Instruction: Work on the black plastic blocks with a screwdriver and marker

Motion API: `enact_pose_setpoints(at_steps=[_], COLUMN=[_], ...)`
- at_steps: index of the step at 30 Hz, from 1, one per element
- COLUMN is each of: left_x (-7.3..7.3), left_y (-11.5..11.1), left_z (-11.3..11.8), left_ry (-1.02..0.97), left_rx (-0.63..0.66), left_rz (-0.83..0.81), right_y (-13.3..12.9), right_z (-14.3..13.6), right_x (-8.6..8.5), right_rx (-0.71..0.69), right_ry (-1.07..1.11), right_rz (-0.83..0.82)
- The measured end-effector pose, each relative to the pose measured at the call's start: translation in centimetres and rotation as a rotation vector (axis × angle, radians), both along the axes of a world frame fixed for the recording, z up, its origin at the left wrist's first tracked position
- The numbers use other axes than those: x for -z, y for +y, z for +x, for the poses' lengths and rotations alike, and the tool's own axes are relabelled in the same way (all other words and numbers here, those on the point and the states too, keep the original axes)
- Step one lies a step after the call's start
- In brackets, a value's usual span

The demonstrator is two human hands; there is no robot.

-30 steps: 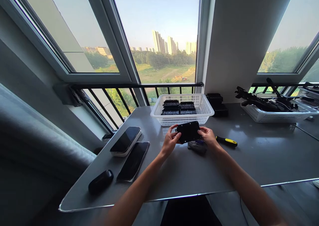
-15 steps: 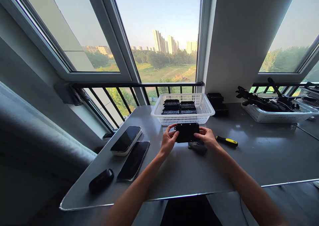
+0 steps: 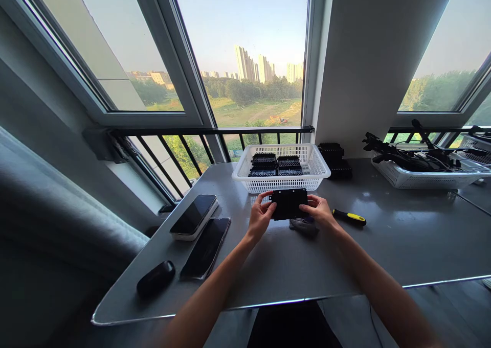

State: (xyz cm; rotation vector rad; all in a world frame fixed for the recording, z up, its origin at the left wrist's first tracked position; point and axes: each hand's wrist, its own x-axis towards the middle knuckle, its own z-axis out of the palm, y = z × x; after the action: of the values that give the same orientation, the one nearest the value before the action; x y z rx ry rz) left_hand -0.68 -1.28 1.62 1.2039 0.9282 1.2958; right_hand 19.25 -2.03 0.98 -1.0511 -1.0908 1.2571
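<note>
Both hands hold a flat black rectangular plate-like part point(image 3: 288, 205) above the table, its broad face turned toward me. My left hand point(image 3: 261, 212) pinches its left edge, thumb on the face. At the right edge, my right hand point(image 3: 319, 209) grips it the same way. Just behind it stands a white plastic basket point(image 3: 320, 173) with several black ribbed modules point(image 3: 276, 165) inside. Under the part lies a dark crumpled bundle point(image 3: 305, 228), partly hidden. A yellow and black screwdriver handle point(image 3: 350, 217) rests right of my right hand; its tip is hidden.
Two phone-like devices, one point(image 3: 195, 214) on a white box and one point(image 3: 206, 248) flat, lie at left by a black mouse-like object point(image 3: 156, 279). Black modules point(image 3: 334, 161) are stacked right of the basket. Another white basket point(image 3: 416, 179) holds black gear and cables at far right.
</note>
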Motion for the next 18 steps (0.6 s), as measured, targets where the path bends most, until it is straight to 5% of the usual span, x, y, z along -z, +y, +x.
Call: enact_pose_setpoints(at_steps=[18], left_x=[-0.29], left_y=[-0.24], left_z=[0.0], left_ry=[0.026], left_rx=[0.011], left_rz=[0.002], right_y=[0.02], right_z=[0.0], right_x=[0.02], right_rx=[-0.002], right_ry=[0.0], right_rz=[0.023])
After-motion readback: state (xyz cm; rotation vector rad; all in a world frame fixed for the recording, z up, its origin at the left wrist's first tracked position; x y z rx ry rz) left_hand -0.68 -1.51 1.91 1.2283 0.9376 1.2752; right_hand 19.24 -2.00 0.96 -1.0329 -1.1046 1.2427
